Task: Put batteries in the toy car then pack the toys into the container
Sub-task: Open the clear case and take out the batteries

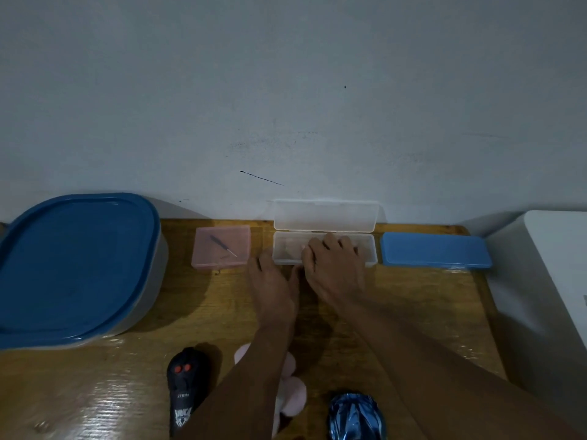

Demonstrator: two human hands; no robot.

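Batteries: not clearly visible; judged to lie in the clear case point(324, 249), open at the far edge of the worktop point(413, 312), its lid tipped back against the wall point(286, 90). Faint pale shapes show inside; whether they are batteries cannot be told.

Clear case: long axis left to right, straight ahead of both hands.

Right hand point(333, 268): nearer, fingers curled down into the tray; whether anything is pinched cannot be told.

Left hand point(273, 284): just beside the case's near left corner, fingers relaxed, grasping nothing.

Toy car point(355, 417): blue, glossy, at the near edge, well apart from the case, beneath the right forearm.

Remote control point(185, 389): black, near edge, left of the arms.

Pink soft toy point(292, 392): partly hidden under the left forearm.

Container point(76, 265): large, blue-lidded, closed, far left.

Pink case point(221, 246): closed, a small screwdriver point(222, 244) seen through it, left of the clear case.

Blue case point(435, 250): closed, to the right.

Room: dim, plain wall close behind glossy wood.
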